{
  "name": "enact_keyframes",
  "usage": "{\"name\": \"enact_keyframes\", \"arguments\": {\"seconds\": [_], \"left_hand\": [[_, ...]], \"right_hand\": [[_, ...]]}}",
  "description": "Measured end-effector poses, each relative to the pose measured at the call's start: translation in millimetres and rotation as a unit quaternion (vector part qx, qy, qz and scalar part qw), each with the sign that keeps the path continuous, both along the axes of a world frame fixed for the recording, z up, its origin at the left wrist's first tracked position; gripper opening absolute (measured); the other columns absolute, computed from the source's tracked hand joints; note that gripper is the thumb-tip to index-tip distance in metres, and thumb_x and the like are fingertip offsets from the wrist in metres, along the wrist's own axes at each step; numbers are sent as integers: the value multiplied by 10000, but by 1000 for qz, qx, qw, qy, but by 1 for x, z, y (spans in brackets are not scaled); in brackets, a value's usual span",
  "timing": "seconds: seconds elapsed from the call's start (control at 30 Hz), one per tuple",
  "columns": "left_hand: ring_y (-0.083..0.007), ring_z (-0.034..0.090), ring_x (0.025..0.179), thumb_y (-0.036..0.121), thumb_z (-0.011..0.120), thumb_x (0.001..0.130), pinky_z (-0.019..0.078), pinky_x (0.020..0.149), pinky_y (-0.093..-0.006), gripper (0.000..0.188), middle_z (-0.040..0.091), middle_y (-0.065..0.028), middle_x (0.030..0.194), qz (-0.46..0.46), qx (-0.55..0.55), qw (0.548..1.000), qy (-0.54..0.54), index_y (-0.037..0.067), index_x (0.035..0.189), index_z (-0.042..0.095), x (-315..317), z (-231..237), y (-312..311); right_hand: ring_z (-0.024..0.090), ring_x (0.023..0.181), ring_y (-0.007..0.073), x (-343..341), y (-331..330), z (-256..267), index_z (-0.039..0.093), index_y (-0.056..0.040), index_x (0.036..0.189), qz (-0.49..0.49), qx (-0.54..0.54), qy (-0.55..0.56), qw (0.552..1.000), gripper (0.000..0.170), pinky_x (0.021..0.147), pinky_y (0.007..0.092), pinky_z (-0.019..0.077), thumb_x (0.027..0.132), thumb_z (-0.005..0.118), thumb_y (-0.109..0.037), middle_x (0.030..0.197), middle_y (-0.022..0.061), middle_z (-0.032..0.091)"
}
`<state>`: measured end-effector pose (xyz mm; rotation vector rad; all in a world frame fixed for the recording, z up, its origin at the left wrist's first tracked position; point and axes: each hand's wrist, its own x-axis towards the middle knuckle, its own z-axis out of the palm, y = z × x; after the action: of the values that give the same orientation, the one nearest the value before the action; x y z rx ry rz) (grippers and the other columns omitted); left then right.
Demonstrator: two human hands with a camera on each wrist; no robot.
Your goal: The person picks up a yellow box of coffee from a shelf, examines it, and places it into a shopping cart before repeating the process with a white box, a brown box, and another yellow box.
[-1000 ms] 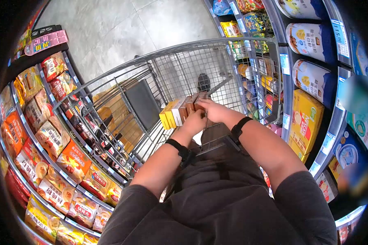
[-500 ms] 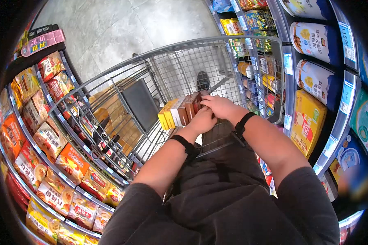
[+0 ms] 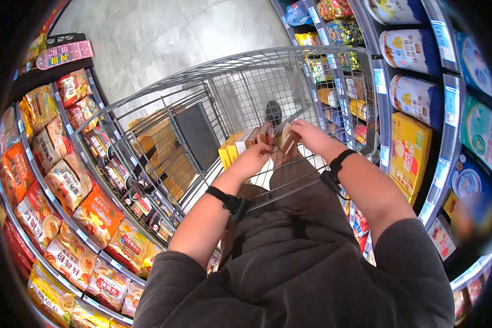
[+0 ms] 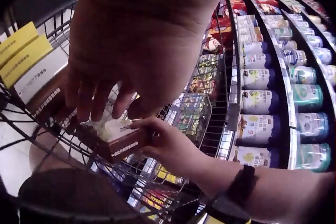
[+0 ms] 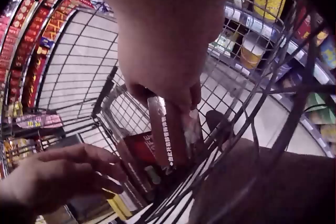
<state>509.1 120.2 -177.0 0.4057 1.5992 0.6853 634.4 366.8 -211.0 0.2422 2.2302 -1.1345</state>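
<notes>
My right hand (image 3: pixel 311 138) grips a brown box (image 3: pixel 290 142) by its upper end, held tilted inside the shopping cart. White printed characters run along the box's narrow side in the right wrist view. My left hand (image 3: pixel 252 159) hangs palm down with loosely bent fingers over a row of upright boxes; its fingers overlap the brown ones in the left wrist view. That row has yellow boxes (image 4: pixel 23 50) at one end, then a white box (image 4: pixel 42 76), then brown boxes (image 4: pixel 52 98). The left hand partly hides the row in the head view.
The grey wire cart (image 3: pixel 202 65) surrounds both hands, with a dark flat panel (image 3: pixel 197 135) on its left. Shelves of bagged food (image 3: pixel 71 254) stand at left. White-and-blue canisters (image 3: pixel 402 52) and a yellow carton (image 3: pixel 407 156) fill the right shelves. Pale floor (image 3: pixel 153 49) lies ahead.
Both hands were together at the brown end of the row. The right hand has drawn a brown box away to the right and tilted it; the left hand has moved left, apart from the right.
</notes>
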Motion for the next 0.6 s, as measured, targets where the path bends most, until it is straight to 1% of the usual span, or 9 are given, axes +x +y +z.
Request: {"name": "enact_keyframes", "arguments": {"seconds": [0.1,0.2,0.3,0.33,0.37,0.43,0.47,0.57,0.6], "left_hand": [[-322,665,1108,249,672,946,509,962,-384,439,688,-209,1179,-16,2,1000,16,24,1313,587,-18,29,-16],[-392,548,1303,254,790,850,444,1108,-426,754,582,-241,1366,-72,107,965,227,10,1464,428,-27,71,-39],[-386,523,1326,252,803,838,434,1118,-429,757,546,-234,1414,-81,155,948,267,22,1461,440,-39,111,-67],[-390,552,1281,255,801,841,457,1075,-444,746,595,-227,1344,-78,194,931,300,18,1456,451,-41,122,-78],[-390,552,1281,255,801,841,457,1075,-444,746,595,-227,1344,-78,201,926,310,18,1456,451,-43,134,-88],[-378,600,1229,267,785,871,486,1039,-427,673,622,-227,1312,-51,206,951,224,15,1421,491,-45,164,-106],[-376,668,1117,276,766,901,526,967,-409,596,686,-216,1190,19,213,959,183,13,1380,527,-41,175,-115],[-387,698,1045,273,758,914,540,923,-408,561,722,-203,1111,2,218,959,179,12,1358,535,-37,223,-138],[-321,736,960,280,752,926,558,861,-383,534,739,-203,1040,-13,243,947,208,13,1339,544,-35,233,-145]], "right_hand": [[602,1136,381,-4,-6,38,617,-85,1225,-29,19,2,999,411,969,421,506,846,645,72,1214,153,591],[605,1131,374,-11,-24,98,622,-74,1217,-125,-8,5,992,400,967,420,502,838,727,0,1172,156,612],[666,1046,318,-12,-51,141,619,-63,1232,-169,-81,35,982,384,882,396,557,867,734,-20,1164,149,633],[708,913,228,-20,-64,175,591,-46,1278,-222,-158,-14,962,381,762,340,595,920,722,-53,1157,135,662],[708,913,228,-22,-76,197,591,-46,1278,-221,-152,-3,963,381,762,340,595,920,722,-53,1157,135,662],[704,823,159,-19,-99,229,557,-21,1315,-291,-233,-29,927,377,687,290,599,967,692,-79,1126,114,682],[700,812,152,-14,-108,238,532,-14,1334,-289,-252,-6,924,386,698,293,595,991,677,-119,1095,110,699],[697,805,157,2,-137,272,515,-9,1350,-347,-265,44,898,402,698,296,594,999,668,-132,1090,107,697],[700,813,169,8,-146,289,493,-7,1370,-357,-267,55,894,426,707,305,594,1002,662,-142,1110,116,687]]}}
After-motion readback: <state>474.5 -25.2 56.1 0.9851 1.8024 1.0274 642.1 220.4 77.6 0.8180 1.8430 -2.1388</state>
